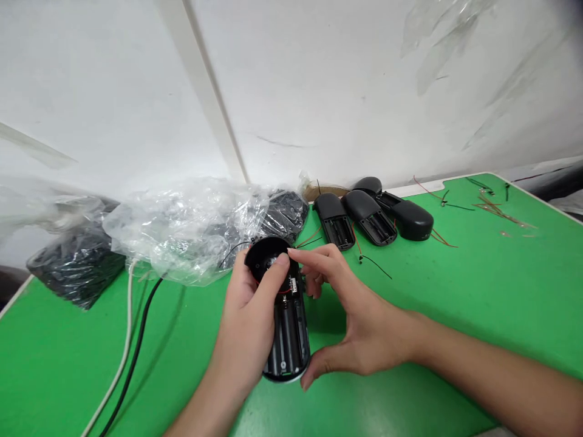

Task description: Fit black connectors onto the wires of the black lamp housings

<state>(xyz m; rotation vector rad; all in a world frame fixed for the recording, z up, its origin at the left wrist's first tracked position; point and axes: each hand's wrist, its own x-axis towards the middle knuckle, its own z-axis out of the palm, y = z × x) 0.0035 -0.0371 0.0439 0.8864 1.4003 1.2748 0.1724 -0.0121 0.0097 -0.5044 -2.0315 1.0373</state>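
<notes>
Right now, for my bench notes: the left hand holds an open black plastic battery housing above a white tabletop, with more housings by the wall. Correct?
No: the head view shows the tabletop is green, not white. The left hand does hold the open black plastic battery housing above it, with more housings by the wall.

A clear plastic bag (pixel 182 230) lies beside a black cable (pixel 136 346).

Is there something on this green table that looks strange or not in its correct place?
Yes, a little: loose thin wires lie scattered on the green table at the far right, apart from the black battery housings, so that corner looks untidy.
</notes>
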